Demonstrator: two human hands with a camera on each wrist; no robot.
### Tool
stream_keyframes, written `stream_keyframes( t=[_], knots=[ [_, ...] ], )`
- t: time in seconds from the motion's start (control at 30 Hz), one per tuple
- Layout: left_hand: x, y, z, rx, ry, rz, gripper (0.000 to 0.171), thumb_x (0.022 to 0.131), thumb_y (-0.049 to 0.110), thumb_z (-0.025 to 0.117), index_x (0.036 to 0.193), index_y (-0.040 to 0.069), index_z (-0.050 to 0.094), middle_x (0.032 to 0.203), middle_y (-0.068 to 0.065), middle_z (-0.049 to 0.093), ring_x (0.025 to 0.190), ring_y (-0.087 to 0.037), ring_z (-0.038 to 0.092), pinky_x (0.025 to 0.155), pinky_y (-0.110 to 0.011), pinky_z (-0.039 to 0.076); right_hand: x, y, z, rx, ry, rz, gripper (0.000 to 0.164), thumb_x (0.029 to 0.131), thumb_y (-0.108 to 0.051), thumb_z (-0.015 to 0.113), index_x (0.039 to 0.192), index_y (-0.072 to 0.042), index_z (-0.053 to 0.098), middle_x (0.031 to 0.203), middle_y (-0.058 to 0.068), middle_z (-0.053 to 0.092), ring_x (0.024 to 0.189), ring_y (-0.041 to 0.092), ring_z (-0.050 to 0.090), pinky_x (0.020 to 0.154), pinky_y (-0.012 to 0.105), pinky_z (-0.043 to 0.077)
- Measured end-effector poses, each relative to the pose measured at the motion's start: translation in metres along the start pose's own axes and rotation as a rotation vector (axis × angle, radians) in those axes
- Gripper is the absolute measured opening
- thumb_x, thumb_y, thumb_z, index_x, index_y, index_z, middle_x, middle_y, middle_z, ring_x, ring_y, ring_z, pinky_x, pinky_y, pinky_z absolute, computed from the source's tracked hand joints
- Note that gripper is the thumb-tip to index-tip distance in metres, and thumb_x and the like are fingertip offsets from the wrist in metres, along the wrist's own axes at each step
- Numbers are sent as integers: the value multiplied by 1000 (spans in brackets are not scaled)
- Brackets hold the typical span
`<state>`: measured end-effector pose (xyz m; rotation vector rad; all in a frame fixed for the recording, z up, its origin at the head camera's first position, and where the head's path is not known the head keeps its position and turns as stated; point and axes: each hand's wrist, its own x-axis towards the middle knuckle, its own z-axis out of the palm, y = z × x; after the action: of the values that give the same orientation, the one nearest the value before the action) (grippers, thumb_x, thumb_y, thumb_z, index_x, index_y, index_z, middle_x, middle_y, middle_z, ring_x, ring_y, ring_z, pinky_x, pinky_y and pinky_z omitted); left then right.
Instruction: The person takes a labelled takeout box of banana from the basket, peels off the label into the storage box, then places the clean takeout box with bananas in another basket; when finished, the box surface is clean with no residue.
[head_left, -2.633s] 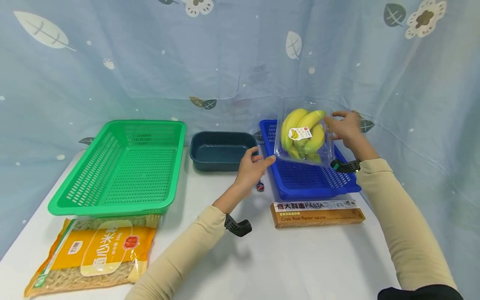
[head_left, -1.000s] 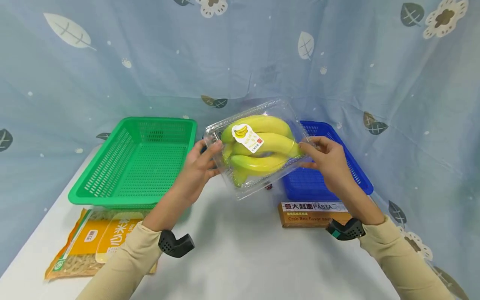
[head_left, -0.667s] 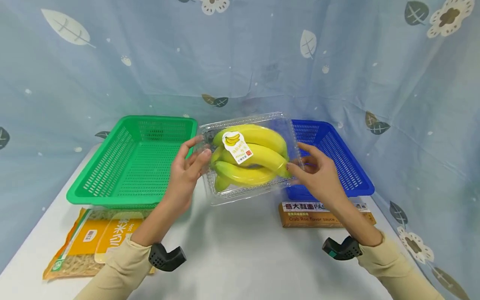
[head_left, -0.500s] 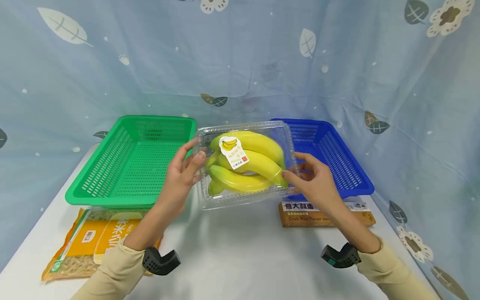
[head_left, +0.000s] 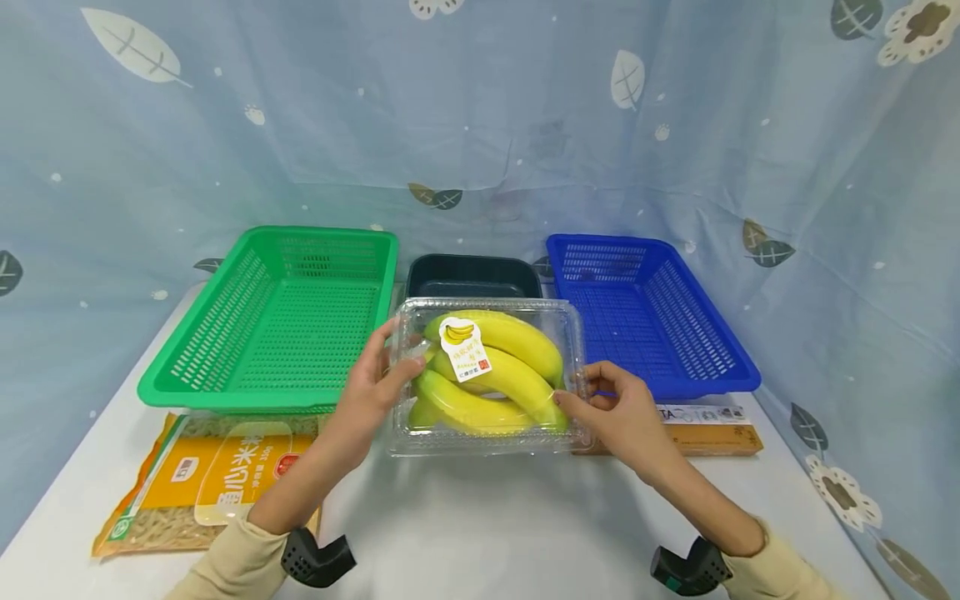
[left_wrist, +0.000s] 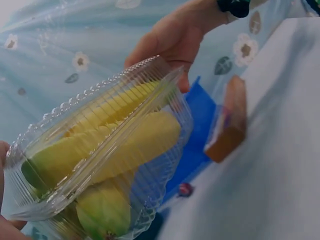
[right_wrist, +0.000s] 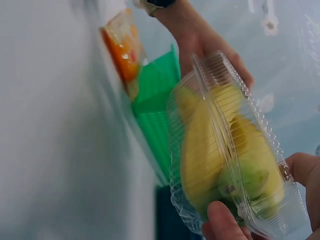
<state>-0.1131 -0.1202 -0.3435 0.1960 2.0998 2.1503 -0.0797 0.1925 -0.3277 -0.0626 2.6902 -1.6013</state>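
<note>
A clear plastic clamshell box (head_left: 491, 379) of yellow bananas with a white label is held up in front of me, above the table. My left hand (head_left: 367, 396) grips its left side, thumb on the front face and fingers behind. On the opposite side, my right hand (head_left: 626, 421) pinches the lower right edge between thumb and fingers. The closed lid seam and ribbed walls of the box show in the left wrist view, where the right hand (left_wrist: 172, 40) holds the far end. Fingers behind the box are partly hidden.
Behind stand a green basket (head_left: 153, 392) at left, a dark blue tub (head_left: 472, 260) and a blue basket (head_left: 742, 375). An orange noodle bag (head_left: 195, 483) lies front left. A pasta box (head_left: 712, 437) is partly covered by my right hand. A small reddish round item (left_wrist: 185, 189) lies nearby.
The banana box has come from over the blue basket to the middle, turned level and dropped closer to me. My left hand, free at first, has taken hold of its left side.
</note>
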Motion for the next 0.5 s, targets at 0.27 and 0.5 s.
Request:
stream_keyframes(
  t=[0.27, 0.5],
  knots=[
    [-3, -31, 11, -12, 30, -79, 56, 100, 17, 59, 149, 23, 35, 126, -18, 58, 99, -25, 62, 87, -37, 51, -5, 25, 11, 48, -28, 102, 42, 84, -28, 83, 107, 1, 62, 90, 11, 57, 72, 17, 52, 57, 24, 47],
    [-3, -57, 12, -41, 86, -134, 55, 98, 21, 62, 148, 21, 38, 120, -19, 62, 93, -25, 65, 81, -38, 56, -5, 41, 23, 148, -63, 172, 40, 81, -22, 85, 100, 3, 58, 87, 12, 57, 66, 16, 54, 55, 27, 53]
  ],
)
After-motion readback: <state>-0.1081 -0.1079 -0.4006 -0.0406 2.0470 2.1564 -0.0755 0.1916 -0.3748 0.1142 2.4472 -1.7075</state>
